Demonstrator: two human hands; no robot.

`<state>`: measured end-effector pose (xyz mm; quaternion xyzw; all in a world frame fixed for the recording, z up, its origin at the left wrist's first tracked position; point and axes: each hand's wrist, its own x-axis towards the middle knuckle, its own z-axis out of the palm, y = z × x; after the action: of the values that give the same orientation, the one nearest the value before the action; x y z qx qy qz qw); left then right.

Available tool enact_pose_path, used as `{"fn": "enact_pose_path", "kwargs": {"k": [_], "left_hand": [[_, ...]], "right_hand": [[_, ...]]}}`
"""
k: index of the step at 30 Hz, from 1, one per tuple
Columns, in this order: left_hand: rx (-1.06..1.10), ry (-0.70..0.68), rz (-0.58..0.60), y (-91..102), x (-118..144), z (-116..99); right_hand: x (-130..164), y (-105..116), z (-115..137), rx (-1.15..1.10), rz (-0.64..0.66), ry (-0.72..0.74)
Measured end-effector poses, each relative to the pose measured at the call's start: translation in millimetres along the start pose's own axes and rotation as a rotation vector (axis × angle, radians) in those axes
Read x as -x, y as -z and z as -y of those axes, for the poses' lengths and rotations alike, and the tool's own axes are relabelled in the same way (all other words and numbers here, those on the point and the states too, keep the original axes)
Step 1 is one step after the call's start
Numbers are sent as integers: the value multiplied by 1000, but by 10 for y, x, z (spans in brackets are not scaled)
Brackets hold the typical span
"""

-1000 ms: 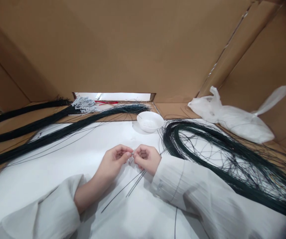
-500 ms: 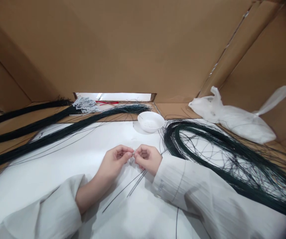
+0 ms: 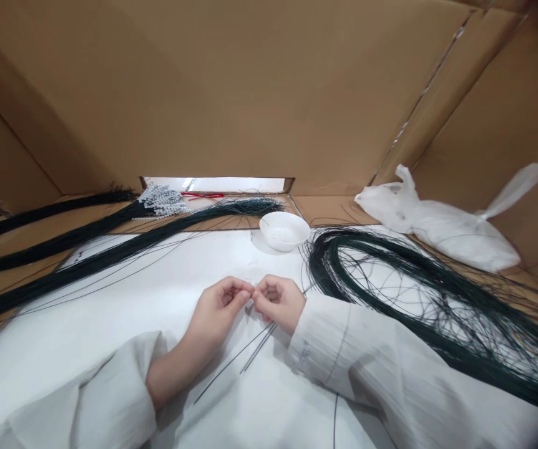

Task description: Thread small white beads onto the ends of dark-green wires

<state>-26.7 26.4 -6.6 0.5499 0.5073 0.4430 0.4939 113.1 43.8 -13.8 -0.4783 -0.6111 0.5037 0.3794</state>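
Observation:
Over the white tabletop, my left hand (image 3: 222,305) and my right hand (image 3: 279,302) meet fingertip to fingertip, both closed in a pinch. Several thin dark strands (image 3: 254,354), like coated wire or cord, come out from beneath my right hand toward the lower left; that hand appears closed around them. Whatever sits between my left thumb and forefinger is too small and covered to make out. Just beyond the hands stands a white bowl (image 3: 284,232) with small pale bits in it. A looped bundle of dark green strands (image 3: 344,249) lies to the right of my right hand.
Long dark bundles (image 3: 110,265) stretch along the left, one ending in white beaded tips (image 3: 161,201). A red tool or strip (image 3: 202,195) lies by the slot in the cardboard wall (image 3: 217,93). A tied white plastic bag (image 3: 460,237) rests at the right.
Both hands keep their pinch at nearly the same spot, with fingertips slightly closer together. The view has shifted a little; the bowl and bundles stay put.

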Motion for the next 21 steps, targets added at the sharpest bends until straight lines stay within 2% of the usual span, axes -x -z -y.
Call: {"fn": "enact_pose_path", "kwargs": {"k": [4, 8, 12, 21], "left_hand": [[-67, -34, -4, 1, 15, -12], [-262, -99, -33, 17, 44, -39], [-398, -164, -31, 29, 79, -71], [-602, -212, -75, -7, 140, -125]], "right_hand": [[8, -3, 18, -5, 4, -3], [19, -9, 23, 0, 7, -7], [35, -8, -2, 60, 15, 54], [29, -30, -51, 218, -29, 142]]}}
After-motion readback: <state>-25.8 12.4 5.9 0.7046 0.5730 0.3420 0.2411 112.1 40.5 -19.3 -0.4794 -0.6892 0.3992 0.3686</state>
